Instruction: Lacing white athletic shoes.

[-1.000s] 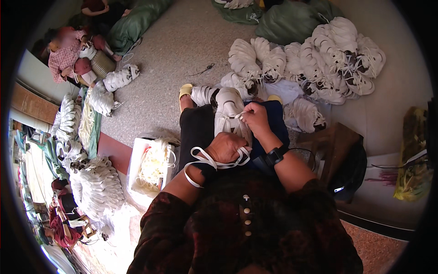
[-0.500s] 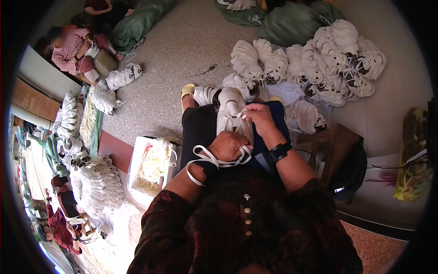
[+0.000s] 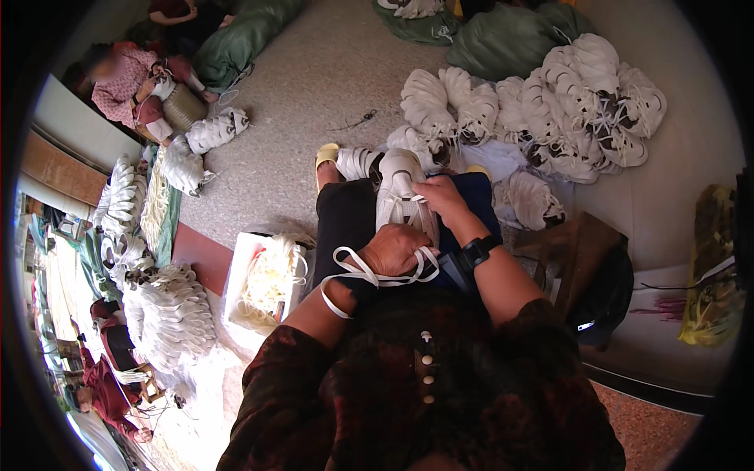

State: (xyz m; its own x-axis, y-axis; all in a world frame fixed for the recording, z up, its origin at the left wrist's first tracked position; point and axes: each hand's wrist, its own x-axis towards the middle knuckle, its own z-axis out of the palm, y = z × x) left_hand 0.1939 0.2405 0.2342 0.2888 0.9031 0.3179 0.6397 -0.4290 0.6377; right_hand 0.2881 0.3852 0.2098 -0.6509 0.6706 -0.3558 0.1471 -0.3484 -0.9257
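Left hand [image 3: 398, 250] on white shoe [image 3: 400, 192], toe away, lengthwise along lap.

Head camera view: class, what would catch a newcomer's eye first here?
A white shoe lies on the person's lap, the right hand on it and the left hand gripping loops of white lace. Beyond, a heap of white shoes fills the floor at upper right.

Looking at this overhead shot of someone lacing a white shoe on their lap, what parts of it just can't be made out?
- Head view: the eyelets of the white shoe are covered by the right hand.
- The lace passes under the left hand, so its grip is hidden.
- The contents of the yellow bag are warped at the fisheye rim.
- The white stacks at left are too small to identify.
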